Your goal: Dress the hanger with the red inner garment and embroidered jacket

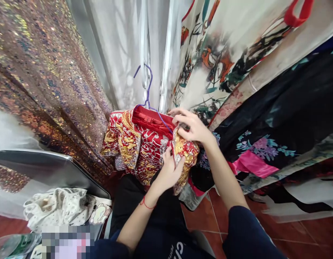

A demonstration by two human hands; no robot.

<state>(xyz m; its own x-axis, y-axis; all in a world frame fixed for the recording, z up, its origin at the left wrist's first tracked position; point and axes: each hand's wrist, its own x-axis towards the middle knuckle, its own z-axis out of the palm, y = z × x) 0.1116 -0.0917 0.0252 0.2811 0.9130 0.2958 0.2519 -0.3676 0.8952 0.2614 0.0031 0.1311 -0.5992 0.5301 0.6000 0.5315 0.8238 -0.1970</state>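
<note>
Right hand (pixel 194 126) fingers pinched on red-and-gold embroidered jacket (pixel 144 144) at the shoulder, left hand (pixel 169 171) gripping the fabric below. Hanging on purple hanger (pixel 148 90) (midway through dressing it, looks like). Next: seat that shoulder squarely.

pixelated patch (pixel 66 241) unreadable | left fingertips behind red jacket (pixel 144 144) | hanger (pixel 148 91) top hidden

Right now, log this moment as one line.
left hand: gripping red embroidered garment | right hand: pinching its upper edge | purple hanger: through garment
</note>
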